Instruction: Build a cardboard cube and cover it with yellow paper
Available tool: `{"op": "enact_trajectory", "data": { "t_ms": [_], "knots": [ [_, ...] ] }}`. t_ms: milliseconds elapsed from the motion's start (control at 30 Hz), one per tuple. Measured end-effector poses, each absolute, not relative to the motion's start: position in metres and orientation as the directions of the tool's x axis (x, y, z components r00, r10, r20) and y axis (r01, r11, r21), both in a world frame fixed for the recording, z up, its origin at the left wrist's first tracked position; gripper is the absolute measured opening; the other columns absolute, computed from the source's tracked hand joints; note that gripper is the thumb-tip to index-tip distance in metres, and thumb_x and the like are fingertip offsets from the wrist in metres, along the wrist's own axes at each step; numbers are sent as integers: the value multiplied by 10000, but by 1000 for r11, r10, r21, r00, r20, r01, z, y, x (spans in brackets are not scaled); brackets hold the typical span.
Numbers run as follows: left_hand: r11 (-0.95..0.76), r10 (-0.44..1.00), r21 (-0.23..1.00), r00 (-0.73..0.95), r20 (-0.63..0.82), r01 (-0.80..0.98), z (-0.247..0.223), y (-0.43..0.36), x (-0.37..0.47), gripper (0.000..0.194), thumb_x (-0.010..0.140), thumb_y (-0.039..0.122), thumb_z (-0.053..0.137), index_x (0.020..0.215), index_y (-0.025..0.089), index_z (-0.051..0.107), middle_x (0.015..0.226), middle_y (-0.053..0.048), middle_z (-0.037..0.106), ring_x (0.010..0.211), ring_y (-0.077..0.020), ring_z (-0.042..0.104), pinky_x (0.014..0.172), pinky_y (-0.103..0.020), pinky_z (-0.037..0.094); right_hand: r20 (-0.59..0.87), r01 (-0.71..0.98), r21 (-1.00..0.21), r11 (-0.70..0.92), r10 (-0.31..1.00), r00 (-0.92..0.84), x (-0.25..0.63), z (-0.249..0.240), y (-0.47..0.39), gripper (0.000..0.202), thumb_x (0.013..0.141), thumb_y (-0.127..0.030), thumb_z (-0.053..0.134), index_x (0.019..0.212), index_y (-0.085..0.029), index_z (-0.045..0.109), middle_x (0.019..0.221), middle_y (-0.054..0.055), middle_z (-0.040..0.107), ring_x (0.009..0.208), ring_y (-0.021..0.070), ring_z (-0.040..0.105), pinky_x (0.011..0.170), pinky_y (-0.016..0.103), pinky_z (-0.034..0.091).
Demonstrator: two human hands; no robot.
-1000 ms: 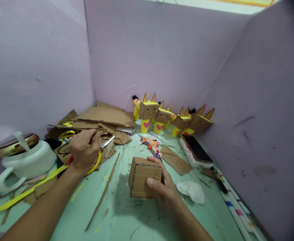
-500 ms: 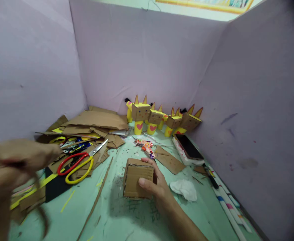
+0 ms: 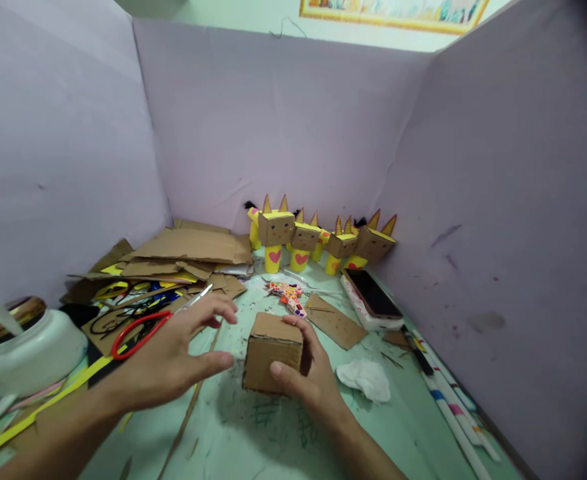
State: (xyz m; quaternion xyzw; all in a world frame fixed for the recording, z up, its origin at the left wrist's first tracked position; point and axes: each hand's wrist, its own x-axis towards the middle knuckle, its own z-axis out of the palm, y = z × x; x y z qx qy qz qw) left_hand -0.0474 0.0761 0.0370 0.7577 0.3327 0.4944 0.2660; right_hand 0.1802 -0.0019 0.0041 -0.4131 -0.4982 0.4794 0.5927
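Note:
A small cardboard box [image 3: 272,357] is held above the green table by my right hand [image 3: 316,373], its thumb on the front face and fingers round the right side. To the left of the box, my left hand [image 3: 188,353] is open, thumb and fingers spread apart, with nothing between them. Behind my left hand lie scissors [image 3: 141,330] with a red handle loop showing; my hand hides the rest of their handles. A thin cardboard strip [image 3: 188,420] runs along the table beneath my left hand.
Cardboard pieces [image 3: 188,247] are piled back left, with a white pot-like container [image 3: 48,353] in front. Several yellow horned cardboard figures [image 3: 276,233] stand at the back. A phone [image 3: 373,293], crumpled white tissue [image 3: 364,380] and white markers [image 3: 453,407] lie to the right.
My left hand has come in from the far left toward the box, without the brown strip it carried. The box has tilted so its top shows more. The white container has come into view.

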Motion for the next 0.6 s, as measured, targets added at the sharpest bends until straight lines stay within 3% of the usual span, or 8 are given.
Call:
{"op": "enact_trajectory", "data": {
  "t_ms": [100, 167, 300, 433, 600],
  "knots": [
    [-461, 840, 886, 345, 418, 49, 41, 74, -7, 432, 730, 460, 672, 1089, 223, 629, 936, -110, 686, 938, -281, 643, 712, -385, 513, 343, 16, -939, 343, 932, 119, 184, -1, 1, 574, 667, -342, 753, 1167, -269, 481, 1196, 65, 547, 1119, 265, 532, 955, 369, 417],
    [-243, 872, 966, 416, 257, -87, 35, 70, 2, 465, 751, 488, 631, 1129, 218, 605, 1022, -132, 673, 985, -289, 632, 728, -392, 514, 385, 57, -923, 381, 915, 118, 186, -6, 3, 553, 668, -280, 744, 1154, -276, 482, 1248, 65, 512, 1198, 276, 477, 1012, 386, 365],
    [190, 853, 957, 520, -50, -221, 23, 64, 8, 552, 703, 427, 673, 1201, 221, 554, 1178, -119, 624, 1079, -286, 586, 799, -366, 486, 349, 43, -937, 347, 936, 54, 185, -12, 7, 562, 617, -120, 711, 1104, -290, 488, 1411, 56, 370, 1338, 292, 338, 1068, 417, 289],
    [305, 835, 918, 535, -130, -253, 22, 59, 14, 600, 578, 260, 733, 1155, 186, 583, 1127, -90, 651, 1075, -283, 565, 820, -324, 448, 316, -15, -949, 316, 948, -22, 181, -13, 6, 551, 635, -120, 697, 1100, -303, 466, 1456, 53, 309, 1354, 284, 322, 1073, 430, 274],
    [333, 830, 915, 532, -169, -229, 28, 53, 17, 528, 511, 170, 678, 1036, 159, 630, 974, -63, 685, 948, -255, 580, 747, -305, 436, 276, -53, -961, 273, 960, -54, 180, -11, 5, 536, 640, -171, 726, 1091, -296, 463, 1460, 60, 300, 1327, 287, 359, 1042, 414, 317]
  ]
}}
